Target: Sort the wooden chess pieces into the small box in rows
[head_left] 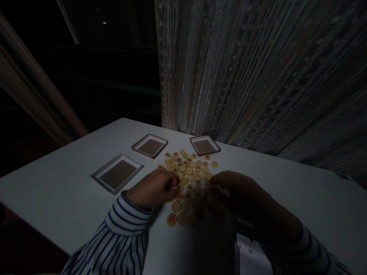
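Note:
Many round, pale wooden Chinese chess pieces (190, 177) lie spread in a loose pile on the white table (71, 168). Some show red or black characters, others lie with a plain face up. My left hand (156, 187) is at the pile's left side, its fingers curled in and pressed together over the pieces; whatever they hold is hidden. At the right side, my right hand (241, 189) is in dark shadow with bent fingers, its fingertips down among the pieces. Nearest me lies a piece with a red character (171, 219).
Three shallow square trays stand around the pile: one at left (117, 175), one behind (149, 146) and one at back right (205, 145). A string curtain (218, 76) hangs along the table's far edge. A pale object (250, 252), partly blurred out, lies below my right forearm.

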Demonstrator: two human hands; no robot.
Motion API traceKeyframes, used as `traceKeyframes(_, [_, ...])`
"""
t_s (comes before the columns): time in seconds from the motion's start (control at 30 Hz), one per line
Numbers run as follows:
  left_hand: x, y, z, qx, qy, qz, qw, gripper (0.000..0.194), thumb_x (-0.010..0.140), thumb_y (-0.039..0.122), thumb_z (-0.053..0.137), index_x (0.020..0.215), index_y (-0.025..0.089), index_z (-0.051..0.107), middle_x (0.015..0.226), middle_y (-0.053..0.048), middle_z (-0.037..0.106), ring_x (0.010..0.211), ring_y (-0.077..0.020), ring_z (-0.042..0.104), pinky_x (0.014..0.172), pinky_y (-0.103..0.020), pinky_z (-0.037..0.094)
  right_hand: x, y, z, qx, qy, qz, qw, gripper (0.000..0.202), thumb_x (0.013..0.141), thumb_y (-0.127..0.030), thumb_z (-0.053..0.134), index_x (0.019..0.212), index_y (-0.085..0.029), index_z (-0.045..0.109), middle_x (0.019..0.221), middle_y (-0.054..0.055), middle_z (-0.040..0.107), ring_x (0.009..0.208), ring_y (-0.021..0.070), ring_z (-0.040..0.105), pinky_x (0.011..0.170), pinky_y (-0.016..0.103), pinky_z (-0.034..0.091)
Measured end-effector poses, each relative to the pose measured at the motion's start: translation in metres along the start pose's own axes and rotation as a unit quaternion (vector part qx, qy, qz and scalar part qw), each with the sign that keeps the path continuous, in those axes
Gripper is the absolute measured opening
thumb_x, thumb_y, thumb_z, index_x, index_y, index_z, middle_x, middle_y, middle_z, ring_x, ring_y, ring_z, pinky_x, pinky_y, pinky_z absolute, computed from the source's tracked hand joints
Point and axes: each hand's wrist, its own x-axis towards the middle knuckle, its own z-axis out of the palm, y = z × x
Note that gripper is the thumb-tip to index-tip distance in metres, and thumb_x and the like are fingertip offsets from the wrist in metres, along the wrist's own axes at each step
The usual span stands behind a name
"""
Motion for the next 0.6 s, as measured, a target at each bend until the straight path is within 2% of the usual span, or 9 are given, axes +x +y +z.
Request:
traceKeyframes(0.27, [-0.0006, 0.0018, -0.0005, 0.006, -0.015, 0.007, 1.0, 0.01, 0.073, 0.028, 0.054, 0.071, 0.018, 0.051, 0.068, 0.001, 0.054, 0.066, -0.0129, 0.05, 0.061, -0.024, 0.035, -0.0006, -0.0024, 0.0015, 0.0, -0.056, -0.003, 0.998, 0.015, 0.083, -0.023, 0.047, 0.08, -0.019, 0.062, 0.072, 0.003, 0.064, 0.063, 0.0132, 0.057, 0.057, 0.023, 0.039])
traceKeyframes(0.47, [-0.0009, 0.0001, 0.0002, 0.006, -0.016, 0.011, 1.0, 0.003, 0.071, 0.021, 0.052, 0.073, 0.018, 0.051, 0.07, 0.001, 0.055, 0.067, -0.0133, 0.051, 0.061, -0.024, 0.036, -0.0008, -0.0018, -0.0005, -0.005, -0.044, -0.003, 0.999, 0.013, 0.081, -0.021, 0.05, 0.082, -0.019, 0.063, 0.073, 0.004, 0.066, 0.064, 0.0139, 0.059, 0.056, 0.023, 0.041])
traceKeyframes(0.6, [-0.0005, -0.0015, 0.0019, 0.009, -0.017, 0.013, 1.0, 0.004, 0.071, 0.018, 0.049, 0.074, 0.019, 0.051, 0.07, 0.001, 0.056, 0.067, -0.0131, 0.051, 0.062, -0.025, 0.036, -0.0002, -0.0023, -0.0017, -0.003, -0.061, 0.001, 0.998, 0.012, 0.079, -0.022, 0.052, 0.083, -0.02, 0.063, 0.074, 0.003, 0.066, 0.064, 0.0138, 0.059, 0.056, 0.022, 0.039])
